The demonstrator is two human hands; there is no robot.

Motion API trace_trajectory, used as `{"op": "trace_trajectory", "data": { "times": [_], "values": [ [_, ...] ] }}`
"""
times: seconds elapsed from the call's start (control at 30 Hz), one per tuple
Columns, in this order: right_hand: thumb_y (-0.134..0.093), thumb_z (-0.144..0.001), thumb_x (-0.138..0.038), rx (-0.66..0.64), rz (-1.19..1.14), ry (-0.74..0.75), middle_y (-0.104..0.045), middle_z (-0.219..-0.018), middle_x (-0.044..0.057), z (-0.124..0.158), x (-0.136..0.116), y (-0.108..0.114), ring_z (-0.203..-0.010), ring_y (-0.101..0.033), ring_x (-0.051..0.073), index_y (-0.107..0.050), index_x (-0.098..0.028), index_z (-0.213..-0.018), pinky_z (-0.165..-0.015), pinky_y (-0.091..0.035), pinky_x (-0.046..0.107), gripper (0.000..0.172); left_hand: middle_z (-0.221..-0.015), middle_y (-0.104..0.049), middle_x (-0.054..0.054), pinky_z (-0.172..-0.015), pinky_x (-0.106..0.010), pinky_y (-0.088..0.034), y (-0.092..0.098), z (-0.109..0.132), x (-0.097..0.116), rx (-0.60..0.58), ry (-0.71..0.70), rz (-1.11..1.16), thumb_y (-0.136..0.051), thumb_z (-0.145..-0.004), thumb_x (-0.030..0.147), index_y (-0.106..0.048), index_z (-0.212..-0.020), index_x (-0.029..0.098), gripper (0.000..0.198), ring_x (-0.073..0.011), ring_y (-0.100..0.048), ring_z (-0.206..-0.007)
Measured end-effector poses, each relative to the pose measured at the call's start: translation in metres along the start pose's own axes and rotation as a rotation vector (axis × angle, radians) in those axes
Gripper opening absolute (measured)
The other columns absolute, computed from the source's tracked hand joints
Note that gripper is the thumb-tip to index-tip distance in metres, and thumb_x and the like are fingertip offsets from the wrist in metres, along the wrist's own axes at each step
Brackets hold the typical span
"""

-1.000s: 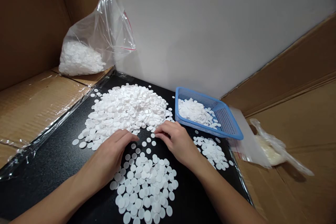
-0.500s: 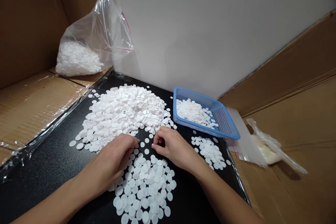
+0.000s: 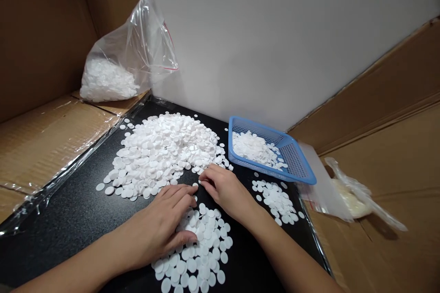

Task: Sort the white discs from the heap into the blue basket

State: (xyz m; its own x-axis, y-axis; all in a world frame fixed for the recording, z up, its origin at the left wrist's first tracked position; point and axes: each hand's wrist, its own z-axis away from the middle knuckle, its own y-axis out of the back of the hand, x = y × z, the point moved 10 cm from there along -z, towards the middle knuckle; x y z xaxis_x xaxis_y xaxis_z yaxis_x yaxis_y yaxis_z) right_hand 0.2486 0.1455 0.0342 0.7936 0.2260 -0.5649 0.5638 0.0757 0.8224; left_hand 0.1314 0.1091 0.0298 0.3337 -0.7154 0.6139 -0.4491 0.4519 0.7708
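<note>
Over the top of the near pile of flat white discs (image 3: 206, 247) lies my left hand (image 3: 168, 222). Its fingers are stretched out, the thumb is apart, and the fingertips touch the black table by a few loose discs. My right hand (image 3: 225, 187) is just to the right, fingers curled down and drawn together at the front edge of the large heap of white discs (image 3: 168, 142). Whatever its fingertips may hold is too small to make out. The left hand hides part of the near pile.
A blue plastic basket (image 3: 299, 176) with more discs stands at the back right, a small disc pile (image 3: 280, 201) before it. At the back left sits a clear bag (image 3: 110, 80) of white pieces. Another plastic bag (image 3: 354, 199) lies on cardboard at right.
My left hand has moved right and spread over the near pile, covering discs that lay between the hands. The right hand stays about in place, its fingers closer together. The view has shifted slightly.
</note>
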Motion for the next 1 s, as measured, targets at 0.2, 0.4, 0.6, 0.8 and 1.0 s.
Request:
{"op": "trace_trajectory", "data": {
  "times": [0.2, 0.4, 0.6, 0.8, 1.0],
  "values": [
    [-0.070, -0.081, -0.008, -0.199, -0.188, -0.157, -0.067, -0.074, -0.001, 0.008, 0.005, -0.010, -0.064, -0.058, 0.013, -0.070, -0.019, -0.077, -0.056, -0.041, 0.022, 0.013, -0.122, -0.063, -0.006, -0.092, -0.034, -0.052, 0.004, -0.001, 0.007, -0.105, 0.048, 0.188, -0.067, -0.090, 0.036, -0.058, -0.112, 0.027, 0.025, -0.0247, -0.057, -0.116],
    [-0.066, -0.084, -0.009, -0.214, -0.162, -0.117, -0.068, -0.077, -0.001, 0.009, 0.001, -0.004, -0.070, -0.062, 0.015, -0.067, -0.020, -0.074, -0.059, -0.042, 0.023, 0.015, -0.119, -0.060, -0.005, -0.090, -0.032, -0.050, 0.004, 0.000, 0.003, -0.148, 0.132, 0.282, -0.060, -0.095, 0.028, -0.057, -0.110, 0.027, 0.015, -0.0209, -0.059, -0.106],
    [-0.068, -0.084, -0.010, 0.164, -0.028, -0.074, -0.063, -0.074, 0.000, 0.000, 0.013, 0.012, -0.066, -0.059, 0.017, -0.060, -0.021, -0.082, -0.062, -0.045, 0.027, 0.013, -0.093, -0.060, -0.004, -0.071, -0.032, -0.045, 0.032, -0.005, -0.018, 0.232, 0.131, -0.058, -0.042, -0.098, 0.016, -0.056, -0.088, 0.022, 0.018, -0.0212, -0.054, -0.086],
    [-0.065, -0.088, -0.011, 0.182, 0.019, -0.106, -0.063, -0.074, 0.000, 0.001, 0.015, 0.008, -0.063, -0.058, 0.017, -0.057, -0.022, -0.082, -0.060, -0.043, 0.028, 0.014, -0.092, -0.055, -0.005, -0.070, -0.035, -0.040, 0.041, -0.004, -0.033, 0.300, 0.162, -0.383, -0.043, -0.097, 0.013, -0.059, -0.091, 0.021, 0.019, -0.0231, -0.049, -0.084],
    [-0.062, -0.091, -0.013, 0.145, 0.090, -0.054, -0.065, -0.083, 0.002, 0.001, 0.012, 0.008, -0.068, -0.060, 0.018, -0.060, -0.021, -0.085, -0.062, -0.044, 0.029, 0.011, -0.089, -0.054, -0.004, -0.071, -0.036, -0.037, 0.041, -0.006, -0.029, 0.276, 0.128, -0.496, -0.047, -0.099, 0.017, -0.056, -0.085, 0.021, 0.017, -0.0238, -0.047, -0.082]
  ]
}}
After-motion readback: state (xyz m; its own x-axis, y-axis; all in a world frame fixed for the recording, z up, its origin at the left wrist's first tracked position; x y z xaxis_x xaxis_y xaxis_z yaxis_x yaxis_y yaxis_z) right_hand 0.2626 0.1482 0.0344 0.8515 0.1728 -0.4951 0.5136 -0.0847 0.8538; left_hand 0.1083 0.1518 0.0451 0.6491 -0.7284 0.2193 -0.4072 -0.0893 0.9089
